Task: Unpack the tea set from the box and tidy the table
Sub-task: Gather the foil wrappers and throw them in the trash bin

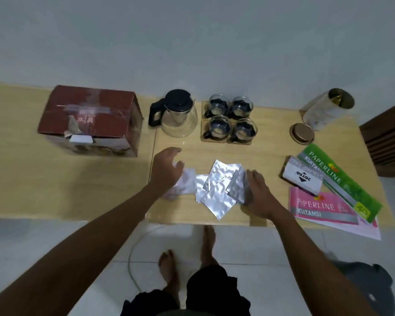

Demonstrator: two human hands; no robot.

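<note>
Tea set's out, foil packets being gathered on the table (114, 201).

Silver packets (217, 190) are touched by the right hand (258, 192) with straight fingers; crumpled wrapping (185, 181) lies under the loosely spread left hand (167, 167) (grip can't be told). Glass teapot (178, 115) and four cups (229, 119) are stood beside the red box (91, 119).
</note>
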